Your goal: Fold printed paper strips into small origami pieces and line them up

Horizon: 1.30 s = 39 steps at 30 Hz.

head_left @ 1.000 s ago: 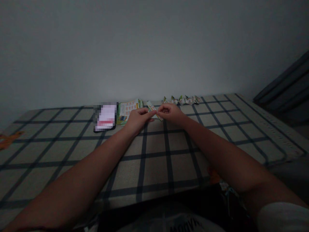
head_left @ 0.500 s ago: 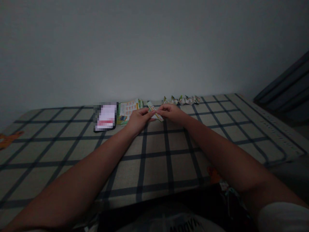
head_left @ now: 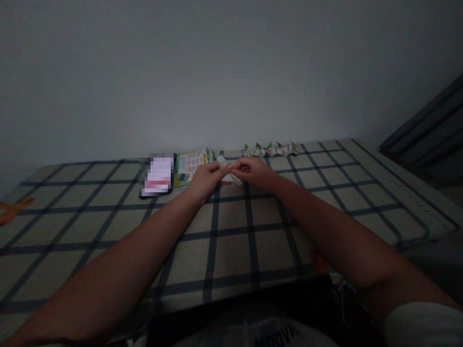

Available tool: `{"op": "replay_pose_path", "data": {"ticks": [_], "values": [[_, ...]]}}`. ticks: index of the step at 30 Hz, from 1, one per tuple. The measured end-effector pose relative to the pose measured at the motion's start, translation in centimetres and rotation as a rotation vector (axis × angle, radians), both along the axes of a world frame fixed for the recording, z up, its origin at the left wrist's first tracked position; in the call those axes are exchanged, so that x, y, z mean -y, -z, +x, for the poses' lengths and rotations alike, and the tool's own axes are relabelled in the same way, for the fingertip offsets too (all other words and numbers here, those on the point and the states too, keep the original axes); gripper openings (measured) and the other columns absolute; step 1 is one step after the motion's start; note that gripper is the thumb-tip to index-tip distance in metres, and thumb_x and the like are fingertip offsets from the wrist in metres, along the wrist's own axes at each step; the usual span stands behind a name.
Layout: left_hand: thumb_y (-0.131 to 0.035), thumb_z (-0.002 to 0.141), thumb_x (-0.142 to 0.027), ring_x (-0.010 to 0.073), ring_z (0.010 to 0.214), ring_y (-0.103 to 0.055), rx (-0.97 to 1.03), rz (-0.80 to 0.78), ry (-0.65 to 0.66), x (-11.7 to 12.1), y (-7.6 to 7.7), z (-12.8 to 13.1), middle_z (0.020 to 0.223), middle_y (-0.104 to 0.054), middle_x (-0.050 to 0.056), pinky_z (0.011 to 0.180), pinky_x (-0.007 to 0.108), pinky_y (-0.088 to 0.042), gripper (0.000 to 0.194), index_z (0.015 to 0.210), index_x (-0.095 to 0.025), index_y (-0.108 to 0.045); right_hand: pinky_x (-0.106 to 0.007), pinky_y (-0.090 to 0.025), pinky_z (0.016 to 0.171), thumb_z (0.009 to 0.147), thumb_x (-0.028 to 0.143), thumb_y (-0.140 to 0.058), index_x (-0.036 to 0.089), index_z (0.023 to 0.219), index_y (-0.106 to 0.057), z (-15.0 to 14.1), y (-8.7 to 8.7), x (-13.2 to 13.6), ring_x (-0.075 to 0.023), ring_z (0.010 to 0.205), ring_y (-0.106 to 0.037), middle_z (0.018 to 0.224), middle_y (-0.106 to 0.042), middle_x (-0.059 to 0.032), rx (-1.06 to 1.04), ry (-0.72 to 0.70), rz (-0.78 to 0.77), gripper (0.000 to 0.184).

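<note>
Both my hands meet over the far middle of a checked cloth point(head_left: 231, 241). My left hand point(head_left: 207, 179) and my right hand point(head_left: 253, 172) each pinch one end of a small printed paper strip point(head_left: 227, 169), holding it a little above the cloth. The fingers of both hands are closed on it. Just left of my left hand lies a stack of printed paper sheets point(head_left: 190, 165). Behind my right hand, by the wall, sits a row of several small folded paper pieces point(head_left: 271, 149).
A lit phone point(head_left: 156, 176) lies left of the paper stack. An orange shape point(head_left: 12, 209) lies at the cloth's left edge. A dark striped object point(head_left: 427, 130) stands at the right. A plain wall rises behind the cloth.
My hands have shifted slightly left and back with the strip; its tilt between my fingers has changed a little.
</note>
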<state>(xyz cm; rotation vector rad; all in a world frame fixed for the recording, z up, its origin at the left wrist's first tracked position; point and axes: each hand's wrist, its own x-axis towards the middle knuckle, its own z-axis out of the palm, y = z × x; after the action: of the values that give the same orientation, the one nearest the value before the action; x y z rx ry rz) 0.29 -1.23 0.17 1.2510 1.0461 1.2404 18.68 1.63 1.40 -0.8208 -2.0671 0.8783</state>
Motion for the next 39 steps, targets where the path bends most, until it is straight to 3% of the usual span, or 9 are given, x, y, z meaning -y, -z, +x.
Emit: {"op": "replay_pose_path", "data": {"ticks": [6,13,16,20,27,31,34,39], "values": [[-0.085,0.066,-0.050,0.0124,0.068,-0.062,0.038,0.072,-0.087,-0.57,0.00,-0.37,0.073,-0.067,0.003,0.068,0.026,-0.056,0.039,0.073,-0.015,-0.070,-0.024,-0.040,0.060,0.086,0.053,-0.056,0.016,0.078,-0.064,0.51,0.02,-0.33,-0.0122,0.064,-0.053,0.066,-0.060,0.0003,0.013,-0.079,-0.143,0.039],[-0.086,0.065,-0.050,0.0103,0.063,-0.058,0.124,0.070,-0.117,-0.02,-0.20,0.34,0.067,-0.061,-0.001,0.064,0.026,-0.055,0.041,0.068,-0.015,-0.064,-0.024,-0.036,0.057,0.083,0.050,-0.063,0.015,0.068,-0.062,0.06,-0.41,0.08,-0.0106,0.060,-0.048,0.062,-0.056,0.0010,0.003,0.009,-0.020,0.038],[-0.085,0.066,-0.051,0.0106,0.065,-0.059,0.144,0.091,-0.126,0.20,-0.44,0.55,0.070,-0.063,-0.001,0.064,0.025,-0.055,0.041,0.071,-0.015,-0.065,-0.024,-0.039,0.057,0.081,0.050,-0.065,0.015,0.072,-0.065,-0.12,-0.40,0.11,-0.0113,0.061,-0.053,0.063,-0.060,-0.0001,-0.031,-0.001,-0.084,0.036],[-0.083,0.069,-0.053,0.0113,0.067,-0.061,0.148,0.136,-0.147,0.22,-0.62,0.52,0.074,-0.067,0.000,0.066,0.024,-0.055,0.041,0.078,-0.016,-0.069,-0.025,-0.047,0.062,0.076,0.045,-0.071,0.015,0.079,-0.070,0.05,-0.32,-0.34,-0.0133,0.065,-0.062,0.069,-0.068,-0.0022,-0.074,-0.032,-0.233,0.030],[-0.081,0.071,-0.054,0.0113,0.066,-0.060,0.124,0.170,-0.222,-0.25,0.03,0.35,0.072,-0.066,0.000,0.063,0.024,-0.053,0.039,0.074,-0.017,-0.068,-0.024,-0.050,0.061,0.079,0.035,-0.071,0.014,0.081,-0.070,-0.22,-0.27,-0.59,-0.0124,0.063,-0.065,0.069,-0.069,-0.0024,-0.105,0.008,-0.191,0.022],[-0.080,0.073,-0.054,0.0109,0.064,-0.059,0.137,0.200,-0.261,-0.47,0.11,0.24,0.070,-0.065,0.001,0.060,0.023,-0.050,0.039,0.071,-0.017,-0.067,-0.025,-0.055,0.071,0.079,0.027,-0.070,0.014,0.089,-0.072,-0.38,-0.18,-0.52,-0.0117,0.071,-0.068,0.085,-0.074,-0.0044,-0.165,-0.064,-0.258,0.017],[-0.081,0.073,-0.053,0.0121,0.067,-0.062,0.162,0.173,-0.228,-0.25,-0.35,0.21,0.074,-0.067,0.001,0.063,0.024,-0.051,0.038,0.073,-0.017,-0.068,-0.026,-0.057,0.074,0.078,0.026,-0.070,0.013,0.092,-0.074,-0.21,-0.16,-0.56,-0.0121,0.073,-0.069,0.088,-0.075,-0.0050,-0.184,-0.086,-0.281,0.019],[-0.088,0.066,-0.042,0.0126,0.068,-0.062,0.070,0.136,-0.132,0.08,-0.67,0.09,0.078,-0.070,0.003,0.062,0.024,-0.048,0.032,0.078,-0.016,-0.072,-0.027,-0.057,0.070,0.077,0.031,-0.073,0.012,0.088,-0.074,0.22,-0.27,-0.65,-0.0134,0.068,-0.069,0.073,-0.073,-0.0031,-0.177,-0.029,-0.262,0.022]]}}
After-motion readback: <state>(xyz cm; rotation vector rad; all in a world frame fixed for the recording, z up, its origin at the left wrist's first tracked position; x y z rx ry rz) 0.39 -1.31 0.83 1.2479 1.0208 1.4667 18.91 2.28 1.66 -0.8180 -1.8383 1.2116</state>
